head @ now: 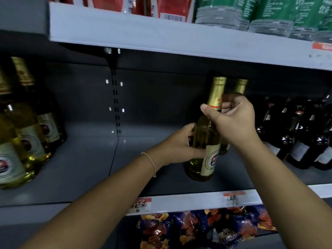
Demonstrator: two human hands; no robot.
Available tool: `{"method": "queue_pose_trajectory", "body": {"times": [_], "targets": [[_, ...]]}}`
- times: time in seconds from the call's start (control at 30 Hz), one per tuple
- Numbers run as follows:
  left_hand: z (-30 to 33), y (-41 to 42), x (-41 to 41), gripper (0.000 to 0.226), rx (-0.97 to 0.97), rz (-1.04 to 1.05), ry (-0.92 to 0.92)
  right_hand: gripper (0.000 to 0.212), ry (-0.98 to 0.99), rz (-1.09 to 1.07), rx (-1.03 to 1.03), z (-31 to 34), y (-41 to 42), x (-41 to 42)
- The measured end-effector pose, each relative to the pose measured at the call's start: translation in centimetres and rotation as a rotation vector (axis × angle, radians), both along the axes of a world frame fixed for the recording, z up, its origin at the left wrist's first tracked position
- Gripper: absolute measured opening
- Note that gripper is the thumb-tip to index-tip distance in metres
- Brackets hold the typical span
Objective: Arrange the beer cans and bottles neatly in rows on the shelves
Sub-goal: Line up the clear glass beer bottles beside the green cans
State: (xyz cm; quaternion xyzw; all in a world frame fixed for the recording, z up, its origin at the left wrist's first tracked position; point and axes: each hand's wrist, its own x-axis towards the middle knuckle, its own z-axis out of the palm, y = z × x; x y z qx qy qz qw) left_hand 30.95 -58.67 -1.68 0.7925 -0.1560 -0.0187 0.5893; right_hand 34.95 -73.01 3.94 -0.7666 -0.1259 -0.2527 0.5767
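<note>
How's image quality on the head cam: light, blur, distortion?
Head view: dim, shelf bay in shadow under the upper shelf; wide-angle bending tilts the bottles at left; water bottles up top are smeared; small glints on the dark bottles; held bottle and both hands reasonably sharp.

Two bottles (206,141) mid-shelf (89,168), one behind the other, between left-hand bottle cluster (23,133) and right-hand bottle row (301,133).
</note>
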Motion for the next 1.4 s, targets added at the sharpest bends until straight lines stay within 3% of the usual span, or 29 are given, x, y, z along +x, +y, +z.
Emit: {"method": "queue_pose_trajectory", "body": {"times": [0.2, 0.43, 0.67, 0.77, 0.87, 0.97, 1.17, 1.4], "targets": [[-0.8, 5.8, -3.2, 0.088, 0.056, 0.196, -0.055, 0.058, 0.009, 0.029, 0.0, 0.0, 7.5, -2.0], [-2.1, 12.3, -7.2, 0.073, 0.085, 0.48, -0.173, 0.037, 0.04, 0.098, 0.061, 0.0, 16.3, -4.7], [-3.8, 18.3, -9.7, 0.061, -0.008, 0.731, -0.218, 0.047, 0.034, 0.152, 0.033, -0.2, 24.1, -7.4], [-3.7, 21.5, -10.3, 0.056, 0.0, 0.738, -0.226, 0.041, 0.008, 0.193, -0.055, 0.2, 26.0, -8.6], [-4.0, 24.3, -10.5, 0.054, -0.035, 0.736, -0.2, 0.032, 0.075, 0.417, -0.177, -0.3, 26.8, -9.3], [-4.4, 26.2, -10.5, 0.051, -0.093, 0.71, -0.158, 0.049, 0.222, 0.583, -0.219, -2.2, 27.7, -9.6], [-4.8, 27.8, -10.4, 0.052, -0.158, 0.679, -0.145, 0.068, 0.259, 0.538, -0.191, -4.3, 30.2, -8.3], [-4.7, 28.8, -8.5, 0.053, -0.19, 0.718, -0.096, 0.056, 0.19, 0.492, -0.254, -4.8, 32.6, -6.4]]}}
